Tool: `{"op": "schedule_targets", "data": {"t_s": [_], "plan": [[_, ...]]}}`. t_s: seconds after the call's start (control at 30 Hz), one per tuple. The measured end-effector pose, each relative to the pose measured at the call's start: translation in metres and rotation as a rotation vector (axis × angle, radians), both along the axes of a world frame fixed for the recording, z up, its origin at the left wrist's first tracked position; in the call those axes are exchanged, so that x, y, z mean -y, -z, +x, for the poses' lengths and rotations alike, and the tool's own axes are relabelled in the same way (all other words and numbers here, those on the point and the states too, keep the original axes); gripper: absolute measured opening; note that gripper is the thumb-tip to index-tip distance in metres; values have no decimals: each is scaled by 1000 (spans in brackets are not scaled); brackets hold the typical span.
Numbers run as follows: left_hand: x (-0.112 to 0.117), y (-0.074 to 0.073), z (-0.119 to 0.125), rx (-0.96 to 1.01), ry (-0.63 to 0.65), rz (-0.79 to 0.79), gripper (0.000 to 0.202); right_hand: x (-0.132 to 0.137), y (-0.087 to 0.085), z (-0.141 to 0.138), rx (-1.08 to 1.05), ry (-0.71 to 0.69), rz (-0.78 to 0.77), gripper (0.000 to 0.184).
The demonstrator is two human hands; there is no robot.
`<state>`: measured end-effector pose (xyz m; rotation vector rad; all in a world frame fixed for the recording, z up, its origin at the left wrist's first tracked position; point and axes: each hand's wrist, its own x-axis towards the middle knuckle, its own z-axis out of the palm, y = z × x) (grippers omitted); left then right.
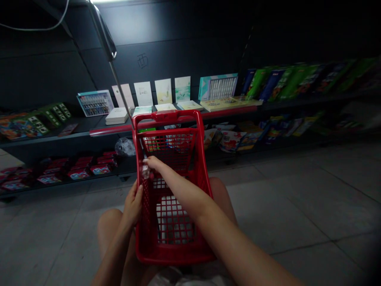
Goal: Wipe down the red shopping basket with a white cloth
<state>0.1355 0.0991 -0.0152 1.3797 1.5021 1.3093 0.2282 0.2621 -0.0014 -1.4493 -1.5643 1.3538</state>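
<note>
A red plastic shopping cart [205, 178] with grid walls stands right in front of me, between my knees. My left hand [133, 203] is closed on the left side rim of its basket, thumb on top. Reaching across the basket, my right hand [152, 165] is at the inner left wall near the far end. It is closed on a small crumpled whitish cloth [145, 171], pressed against the red plastic. Motion blurs the cloth and the fingertips, so its exact kind is hard to make out.
Behind the cart, a dark shelf unit carries notebooks [143, 94], boxed pen sets [218, 86] and green and blue packs [287, 84]. Red packages [79, 167] and snack bags [229, 140] fill the lower shelf. A thin metal pole [119, 85] rises at the cart's left.
</note>
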Motion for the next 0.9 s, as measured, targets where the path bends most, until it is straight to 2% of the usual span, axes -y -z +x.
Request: {"op": "schedule_targets", "data": {"t_s": [0.07, 0.13, 0.2, 0.27, 0.33, 0.4, 0.43, 0.5, 0.6, 0.67, 0.7, 0.77, 0.8, 0.87, 0.9], "plan": [[-1, 1, -1, -25, 3, 10, 48, -4, -15, -6, 18, 10, 31, 13], [-3, 2, -4, -53, -9, 13, 50, 13, -20, -8, 54, 26, 84, 29], [-4, 2, -6, -82, -31, 17, 52, 52, -14, -4, 94, 12, 172, 49], [-3, 1, -8, -110, -44, 17, 55, 104, 0, 5, 77, -68, 269, 61], [-2, -2, -9, -141, -47, 19, 57, 148, 13, 14, -17, -225, 319, 62], [1, -7, -9, -167, -52, 15, 58, 167, 18, 19, -73, -234, 259, 57], [2, -10, -9, -180, -59, 6, 58, 164, 18, 18, -94, -197, 202, 52], [3, -15, -9, -195, -89, -21, 55, 142, 11, 13, -120, -97, 116, 40], [2, -21, -13, -189, -108, -58, 50, 102, 0, 2, -110, -45, 170, 27], [0, -23, -16, -174, -104, -80, 52, 99, -1, -1, -81, -43, 169, 26], [-1, -23, -18, -162, -104, -86, 54, 108, 1, -1, -55, -51, 120, 27], [-2, -23, -18, -118, -107, -71, 55, 141, 8, 5, 32, -140, 3, 35], [-2, -22, -17, -86, -103, -48, 54, 161, 11, 9, 95, -238, -23, 41], [-1, -22, -13, -17, -76, 4, 51, 190, 14, 17, 244, -533, 30, 44], [-1, -22, -11, 13, -62, 22, 49, 195, 13, 21, 304, -713, 86, 41]]}}
